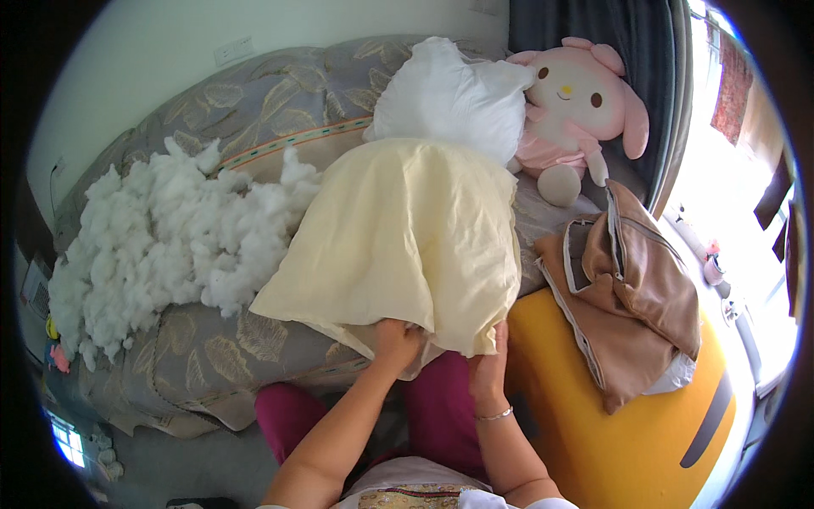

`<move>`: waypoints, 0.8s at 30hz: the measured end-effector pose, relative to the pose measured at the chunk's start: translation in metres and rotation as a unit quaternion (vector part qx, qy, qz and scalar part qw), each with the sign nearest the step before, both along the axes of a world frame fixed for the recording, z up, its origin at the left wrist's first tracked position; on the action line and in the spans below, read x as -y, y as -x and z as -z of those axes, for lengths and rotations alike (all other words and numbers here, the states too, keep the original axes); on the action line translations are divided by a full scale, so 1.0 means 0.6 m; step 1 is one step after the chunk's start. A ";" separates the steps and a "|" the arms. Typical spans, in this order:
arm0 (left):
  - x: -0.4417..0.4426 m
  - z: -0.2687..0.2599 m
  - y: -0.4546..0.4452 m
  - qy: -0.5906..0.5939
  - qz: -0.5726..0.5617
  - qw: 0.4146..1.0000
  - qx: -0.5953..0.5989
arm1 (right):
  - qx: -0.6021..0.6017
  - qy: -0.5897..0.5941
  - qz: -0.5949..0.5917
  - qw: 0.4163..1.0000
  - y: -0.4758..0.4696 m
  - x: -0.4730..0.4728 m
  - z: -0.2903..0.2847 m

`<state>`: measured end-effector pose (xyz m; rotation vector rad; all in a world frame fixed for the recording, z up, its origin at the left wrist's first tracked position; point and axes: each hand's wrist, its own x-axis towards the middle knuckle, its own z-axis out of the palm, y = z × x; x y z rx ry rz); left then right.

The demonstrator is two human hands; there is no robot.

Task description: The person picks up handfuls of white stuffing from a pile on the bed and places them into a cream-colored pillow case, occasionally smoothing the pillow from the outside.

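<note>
A cream-coloured fabric cushion cover [407, 229], puffed out at its far end, lies on the sofa before me. My left hand [399, 343] grips the cloth at its near edge, the fingertips hidden in the folds. Around the near right corner my right hand [493, 366] holds the same cover, its fingers partly behind the fabric. A big heap of loose white fibre stuffing [184, 229] spreads to the left of the cover. Beyond the cover, and touching it, rests a white pillow [451, 102].
The sofa [222, 350] has a grey leaf-patterned cover. A pink and white plush toy [566, 121] sits at the back right by a dark curtain [598, 25]. Brown zippered covers [636, 305] lie on a yellow padded seat [610, 445] at my right, near a bright window [763, 159].
</note>
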<state>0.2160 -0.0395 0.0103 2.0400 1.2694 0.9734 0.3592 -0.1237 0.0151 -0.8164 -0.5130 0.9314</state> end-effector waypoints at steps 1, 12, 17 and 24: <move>-0.008 0.000 -0.033 -0.069 0.004 0.998 0.006 | 0.009 0.016 -0.027 0.999 0.003 -0.011 -0.002; 0.014 -0.048 -0.005 0.201 0.275 0.869 0.359 | -0.198 -0.006 -0.222 0.955 -0.034 -0.051 -0.018; 0.027 -0.074 -0.053 0.203 0.026 0.905 0.373 | -0.188 0.014 -0.161 0.969 0.028 -0.081 0.015; -0.019 -0.073 -0.035 0.399 0.178 0.624 0.648 | -0.227 0.014 -0.142 0.963 0.030 -0.126 0.011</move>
